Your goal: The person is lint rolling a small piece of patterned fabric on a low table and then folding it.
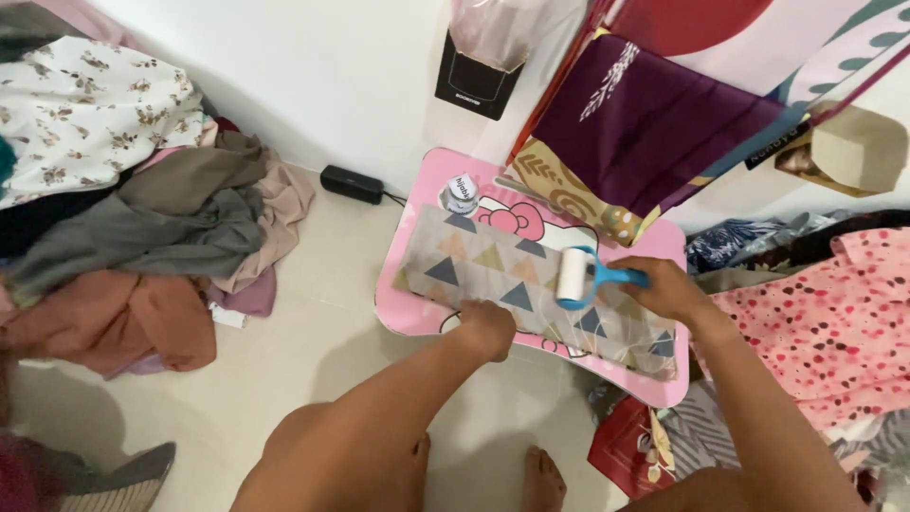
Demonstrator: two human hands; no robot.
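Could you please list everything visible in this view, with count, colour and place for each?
Lint roller: one, white roll with blue handle, on the folded cloth.
Folded cloth: one, grey-beige with triangles, lying on the small table.
Small table: one, pink, on the floor at centre.
Cup: one, white, at the table's far corner.
Clothes pile: one, grey, brown, floral white, on the left.
Black box: one, on the floor by the wall.
Purple fabric: one, hanging upper right.
Dotted pink cloth: one, on the right.
Left hand: pressing the cloth's near edge.
Right hand: gripping the roller handle.
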